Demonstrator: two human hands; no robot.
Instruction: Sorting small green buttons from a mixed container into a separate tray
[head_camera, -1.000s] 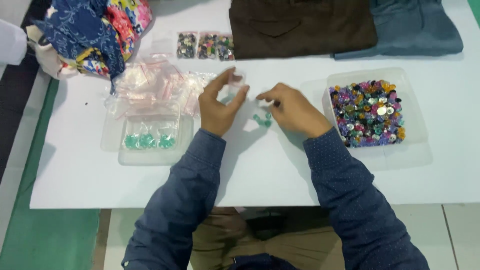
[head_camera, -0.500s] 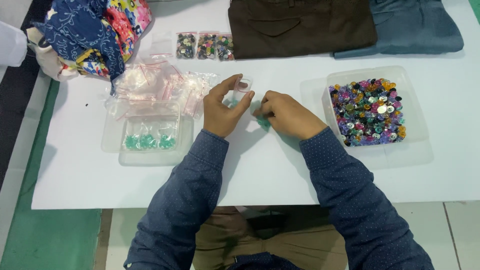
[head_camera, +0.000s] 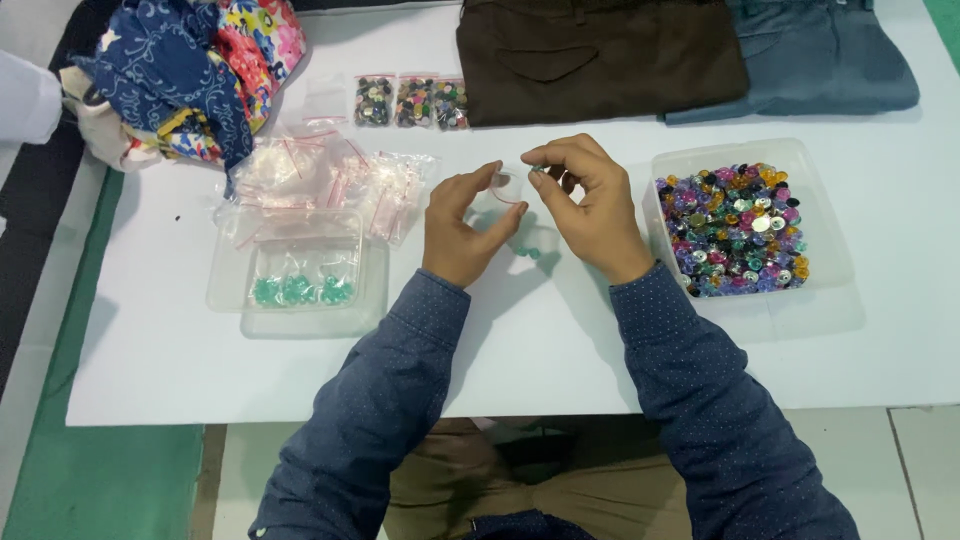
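Observation:
My left hand (head_camera: 462, 225) holds a small clear plastic bag (head_camera: 507, 187) open between thumb and fingers, above the white table (head_camera: 180, 370). My right hand (head_camera: 588, 205) pinches a small green button (head_camera: 538, 168) at the bag's mouth. A few loose green buttons (head_camera: 530, 251) lie on the table just below both hands. To the right stands a clear tub (head_camera: 830, 250) full of mixed coloured buttons (head_camera: 735, 230).
A clear tray (head_camera: 300, 290) at the left holds small bags of green buttons. A heap of empty clear bags (head_camera: 320, 180) lies behind it. Three filled button bags (head_camera: 410, 102), brown trousers (head_camera: 600, 55), blue-grey trousers (head_camera: 810, 55) and patterned cloths (head_camera: 180, 70) lie along the far side.
Both hands rose from the table. My right hand picked a green button off the loose pile and brought it up to the bag held by my left hand.

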